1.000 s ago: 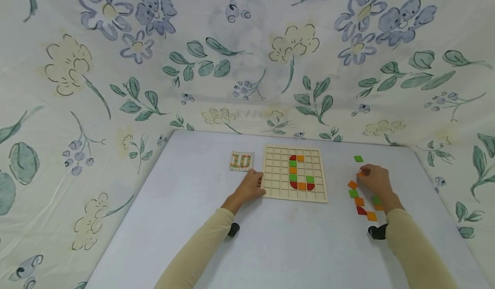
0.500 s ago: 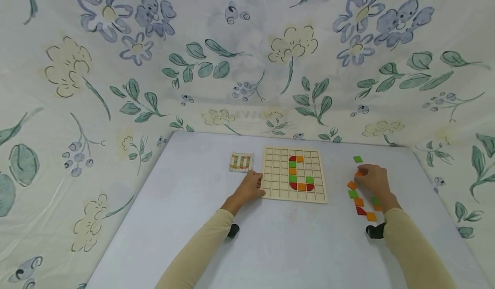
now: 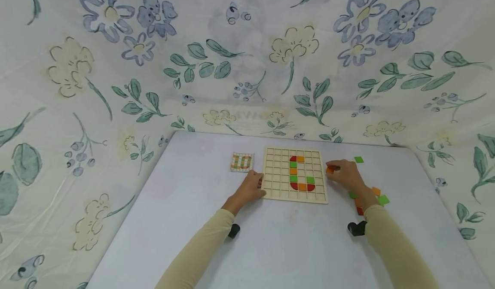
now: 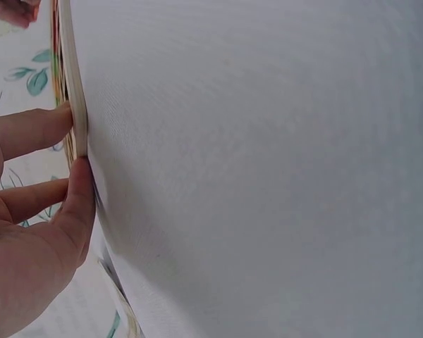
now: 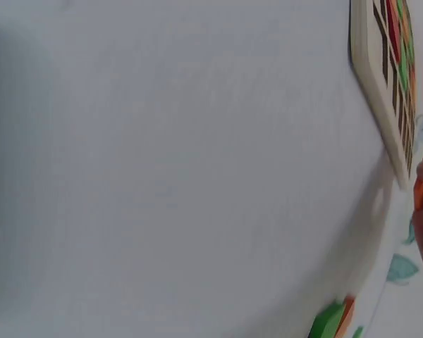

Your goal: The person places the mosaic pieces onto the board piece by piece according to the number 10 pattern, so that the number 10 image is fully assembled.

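Observation:
A wooden grid board (image 3: 276, 178) lies flat on the table, with red, orange and green tiles set in some of its squares. At its left edge my left hand (image 3: 250, 187) grips the board near the corner; the left wrist view shows the thumb (image 4: 39, 130) and a fingertip against the board's rim (image 4: 76, 84). My right hand (image 3: 345, 175) pinches a square orange tile (image 3: 330, 169) between thumb and fingers, just off the board's right side. In the right wrist view that orange tile (image 5: 421, 191) shows at the right border, partly covered by the fingers.
A small pattern card (image 3: 242, 162) lies left of the board. Several loose tiles, among them a green tile (image 3: 383, 200) and an orange tile (image 3: 376, 191), lie around the right forearm, which hides some. One green tile (image 3: 359, 159) lies apart, farther back.
My right hand has moved left from the loose tiles toward the board, carrying an orange tile picked from them. The left hand and the board have stayed in place.

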Available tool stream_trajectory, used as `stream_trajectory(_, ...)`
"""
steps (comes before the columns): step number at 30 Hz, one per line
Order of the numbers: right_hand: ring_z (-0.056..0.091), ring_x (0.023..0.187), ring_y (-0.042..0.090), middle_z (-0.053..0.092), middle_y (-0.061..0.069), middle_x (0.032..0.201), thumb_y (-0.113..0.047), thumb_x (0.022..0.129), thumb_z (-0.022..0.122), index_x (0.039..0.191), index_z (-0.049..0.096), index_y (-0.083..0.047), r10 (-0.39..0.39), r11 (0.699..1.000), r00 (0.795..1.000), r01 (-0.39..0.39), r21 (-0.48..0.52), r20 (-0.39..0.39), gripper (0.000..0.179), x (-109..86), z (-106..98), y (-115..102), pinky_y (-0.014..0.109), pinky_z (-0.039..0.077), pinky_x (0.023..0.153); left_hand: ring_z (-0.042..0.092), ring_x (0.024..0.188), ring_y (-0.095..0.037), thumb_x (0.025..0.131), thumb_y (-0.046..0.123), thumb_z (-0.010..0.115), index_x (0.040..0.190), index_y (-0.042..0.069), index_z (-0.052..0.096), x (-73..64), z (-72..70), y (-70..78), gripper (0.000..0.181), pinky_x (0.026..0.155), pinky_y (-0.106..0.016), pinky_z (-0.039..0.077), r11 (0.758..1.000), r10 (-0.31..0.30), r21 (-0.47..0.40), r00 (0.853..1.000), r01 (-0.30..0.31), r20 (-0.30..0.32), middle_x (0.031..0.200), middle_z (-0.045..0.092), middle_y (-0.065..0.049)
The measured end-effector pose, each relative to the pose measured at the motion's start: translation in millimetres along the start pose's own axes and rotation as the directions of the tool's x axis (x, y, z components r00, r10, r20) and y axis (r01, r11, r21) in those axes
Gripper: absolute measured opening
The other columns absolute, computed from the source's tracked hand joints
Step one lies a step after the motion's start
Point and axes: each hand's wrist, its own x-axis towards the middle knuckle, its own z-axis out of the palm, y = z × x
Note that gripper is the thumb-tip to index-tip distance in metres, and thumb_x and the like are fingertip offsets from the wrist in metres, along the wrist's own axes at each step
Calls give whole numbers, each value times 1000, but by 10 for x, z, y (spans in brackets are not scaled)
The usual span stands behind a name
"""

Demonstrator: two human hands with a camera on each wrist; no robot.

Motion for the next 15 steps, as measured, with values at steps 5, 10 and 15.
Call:
stream_trajectory(5, 57, 100, 30, 66, 16, 110, -11, 84, 74, 119, 68, 0, -47, 999, 998, 46, 5, 33, 38, 101, 159, -164, 45, 49, 90, 55, 102, -24, 80, -4, 75, 132, -10, 50, 11, 10, -10, 57, 87, -33, 49, 1000, -4, -7, 1000, 4, 0, 111, 45, -14)
stream_trajectory(10, 57, 99, 28, 67, 14, 108, -13, 84, 73, 119, 69, -2, -60, 998, 996, 58, 18, 70, 36, 164, 276, -269, 44, 49, 90, 55, 103, -25, 80, -5, 75, 135, -12, 47, 13, 17, -14, 62, 88, -32, 49, 1000, -3, -11, 1000, 3, -1, 112, 44, -14)
stream_trajectory(15, 55, 97, 28, 65, 14, 111, -13, 85, 72, 119, 69, -3, -33, 999, 993, 30, 22, 116, 36, 203, 343, -322, 42, 50, 89, 55, 105, -26, 80, -4, 75, 136, -13, 45, 9, 18, -26, 64, 88, -32, 49, 1000, -8, -18, 1000, 8, 2, 113, 44, -15)
